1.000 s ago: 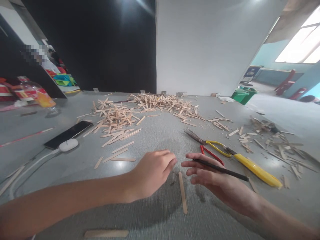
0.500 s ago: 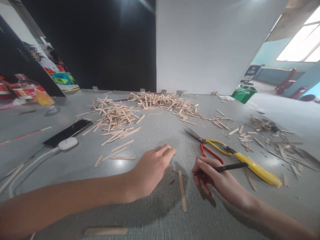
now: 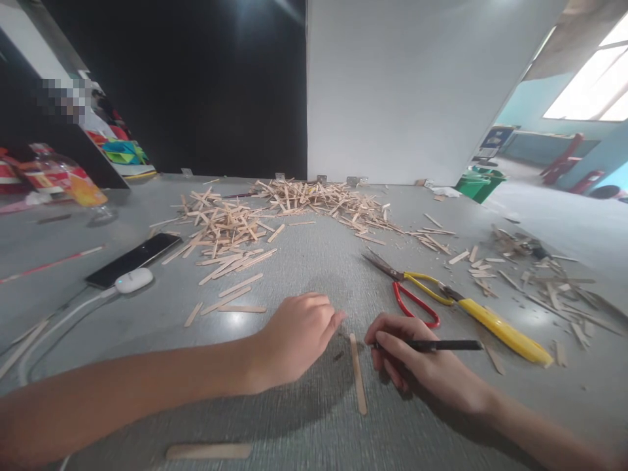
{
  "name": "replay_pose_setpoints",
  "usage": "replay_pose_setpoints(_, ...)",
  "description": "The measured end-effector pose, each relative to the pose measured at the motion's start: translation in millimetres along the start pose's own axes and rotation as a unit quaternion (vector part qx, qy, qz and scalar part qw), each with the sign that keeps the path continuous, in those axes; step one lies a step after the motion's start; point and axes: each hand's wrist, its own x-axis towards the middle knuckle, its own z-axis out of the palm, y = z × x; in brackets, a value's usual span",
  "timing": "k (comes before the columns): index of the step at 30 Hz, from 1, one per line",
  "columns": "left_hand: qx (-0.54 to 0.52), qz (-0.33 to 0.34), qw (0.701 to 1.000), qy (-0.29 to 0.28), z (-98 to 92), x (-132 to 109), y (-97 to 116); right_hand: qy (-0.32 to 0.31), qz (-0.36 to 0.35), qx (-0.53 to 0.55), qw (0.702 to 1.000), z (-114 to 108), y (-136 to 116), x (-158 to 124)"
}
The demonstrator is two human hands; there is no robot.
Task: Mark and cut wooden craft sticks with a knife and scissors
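A single wooden craft stick (image 3: 358, 373) lies lengthwise on the grey table between my hands. My right hand (image 3: 422, 366) is closed around a thin black pen (image 3: 436, 345), its tip pointing left, close to the stick's far end. My left hand (image 3: 297, 337) rests on the table just left of the stick with its fingers curled together; I cannot make out anything inside them.
Red-handled scissors (image 3: 409, 294) and a yellow-handled cutter (image 3: 490, 320) lie right of my hands. Heaps of wooden sticks (image 3: 230, 229) cover the far table, cut scraps (image 3: 534, 275) the right. A phone (image 3: 135, 260), white charger (image 3: 133, 280), another stick (image 3: 209, 451) and bottle (image 3: 73, 183) sit left.
My right hand has gone from open fingers with the pen lying across them to a writing grip, lowered beside the stick. My left hand has barely shifted.
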Motion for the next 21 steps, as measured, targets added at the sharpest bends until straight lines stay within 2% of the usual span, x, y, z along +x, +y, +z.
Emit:
replay_pose_setpoints(5, -0.007, 0.019, 1.0, -0.01, -1.2, -5.8, 8.2, 0.007, 0.004, -0.004, 1.0, -0.1, 2.1, -0.1)
replay_pose_setpoints(11, -0.034, 0.094, 0.994, -0.044, -3.9, -30.1, 43.1, 0.015, -0.003, -0.016, 1.0, -2.4, 5.7, 1.7)
replay_pose_setpoints(16, 0.009, 0.144, 0.989, -0.019, 1.4, -47.8, 54.2, 0.044, -0.015, -0.004, 0.999, -2.5, 4.7, 3.0)
replay_pose_setpoints(18, -0.003, 0.136, 0.991, -0.02, 2.8, -46.8, 53.0, 0.051, -0.019, -0.003, 0.999, -2.9, 5.4, 4.6)
replay_pose_setpoints(21, -0.045, 0.078, 0.996, 0.001, 6.3, -40.3, 48.9, 0.053, -0.014, -0.005, 0.998, -2.7, 7.5, 7.8)
